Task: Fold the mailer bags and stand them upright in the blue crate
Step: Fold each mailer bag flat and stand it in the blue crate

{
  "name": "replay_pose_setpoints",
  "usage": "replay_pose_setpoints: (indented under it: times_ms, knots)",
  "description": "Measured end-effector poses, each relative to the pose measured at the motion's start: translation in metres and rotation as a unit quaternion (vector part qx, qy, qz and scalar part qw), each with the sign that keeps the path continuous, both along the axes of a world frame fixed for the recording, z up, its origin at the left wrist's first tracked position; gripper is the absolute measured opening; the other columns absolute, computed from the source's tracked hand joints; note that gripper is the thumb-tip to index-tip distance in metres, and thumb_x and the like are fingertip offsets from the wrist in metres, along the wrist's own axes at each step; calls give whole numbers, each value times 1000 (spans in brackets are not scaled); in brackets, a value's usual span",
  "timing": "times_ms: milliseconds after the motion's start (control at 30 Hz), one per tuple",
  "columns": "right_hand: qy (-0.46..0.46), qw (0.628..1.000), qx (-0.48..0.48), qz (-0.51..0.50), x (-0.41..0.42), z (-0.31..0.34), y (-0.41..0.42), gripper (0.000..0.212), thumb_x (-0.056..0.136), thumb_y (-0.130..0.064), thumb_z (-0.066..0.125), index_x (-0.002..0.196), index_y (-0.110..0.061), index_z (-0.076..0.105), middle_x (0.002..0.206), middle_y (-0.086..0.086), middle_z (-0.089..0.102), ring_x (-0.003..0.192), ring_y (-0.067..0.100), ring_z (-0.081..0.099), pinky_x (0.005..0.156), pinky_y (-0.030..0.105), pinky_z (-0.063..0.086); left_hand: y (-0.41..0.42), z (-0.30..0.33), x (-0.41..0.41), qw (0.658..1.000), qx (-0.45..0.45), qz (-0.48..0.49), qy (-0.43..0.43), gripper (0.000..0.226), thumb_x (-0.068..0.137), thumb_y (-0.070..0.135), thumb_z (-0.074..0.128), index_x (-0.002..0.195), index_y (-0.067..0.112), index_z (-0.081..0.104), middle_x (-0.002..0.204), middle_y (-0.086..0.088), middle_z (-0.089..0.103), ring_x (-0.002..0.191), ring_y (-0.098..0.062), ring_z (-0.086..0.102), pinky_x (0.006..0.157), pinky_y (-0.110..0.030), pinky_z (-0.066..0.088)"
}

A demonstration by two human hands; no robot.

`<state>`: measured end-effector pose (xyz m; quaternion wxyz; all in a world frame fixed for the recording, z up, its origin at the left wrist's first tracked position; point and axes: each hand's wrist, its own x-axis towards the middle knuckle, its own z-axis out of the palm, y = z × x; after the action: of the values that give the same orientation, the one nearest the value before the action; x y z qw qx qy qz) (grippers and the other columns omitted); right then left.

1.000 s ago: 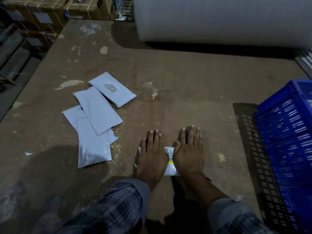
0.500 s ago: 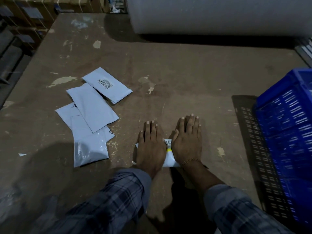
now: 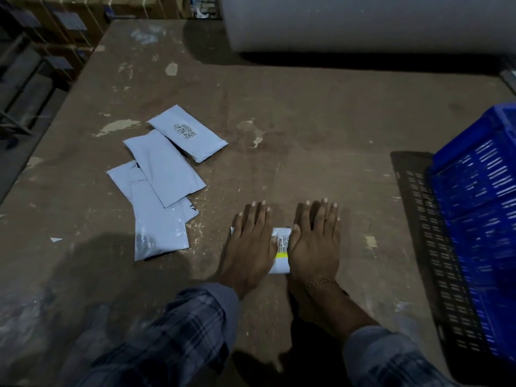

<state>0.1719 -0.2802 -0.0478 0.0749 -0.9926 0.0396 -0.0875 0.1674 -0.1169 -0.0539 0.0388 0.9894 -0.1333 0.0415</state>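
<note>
mailer bags (image 3: pixel 164 180) lie loose in an overlapping pile on the left half of the brown table (image 3: pixel 307 121), four of them, flat, the farthest one with a barcode label face up. small white scrap (image 3: pixel 55 239) on the table left of the pile. next, near the front edge, left hand (image 3: pixel 251 244) flat, fingers straight, palm pressing down on the left part of a folded mailer bag (image 3: pixel 282 251). that bag shows a barcode and a yellow stripe in the gap between the hands. right hand (image 3: pixel 315 241) flat too, fingers straight, pressing the bag's right part, bracelet (image 3: pixel 321 282) at the wrist. neither hand curls round anything. plaid sleeves at bottom. far right, blue crate (image 3: pixel 480 208) stands on the table, well apart from the pressed bag; its inside isn't visible. big white roll (image 3: pixel 363 20) at the back edge.
</note>
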Motion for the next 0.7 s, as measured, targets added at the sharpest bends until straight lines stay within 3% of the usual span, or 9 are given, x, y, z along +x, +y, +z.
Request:
replay_pose_setpoints:
  times_ms: [200,400,500,700]
  knots:
    - [42,997,-4,67,18,3,-9,67,101,-34,28,164,-13,20,170,23,10,159,40,-1,126,54,17,-11,0,-18,999,21,43,-9,67,106,34,25,164,2,23,173,-19,19,160,-37,18,127,-54,15]
    - [16,1000,-5,21,-14,5,-1,64,101,-28,34,161,-5,29,168,25,18,158,41,9,126,54,16,-4,-1,5,1000,-3,0,28,62,110,33,22,164,3,25,173,-15,23,160,-35,18,125,-51,27]
    - [15,1000,-13,11,-23,4,6,62,103,-26,34,158,1,30,167,26,22,157,42,13,127,53,16,-6,-2,7,1000,-2,-5,23,62,110,34,26,164,2,25,173,-16,21,160,-36,17,126,-52,25]
    - [53,995,-32,83,8,-3,-9,63,103,-31,24,161,-5,26,169,25,14,158,41,2,125,53,19,-18,0,-17,999,-14,21,25,63,105,29,30,159,-3,34,168,-24,30,156,-43,27,126,-57,18]
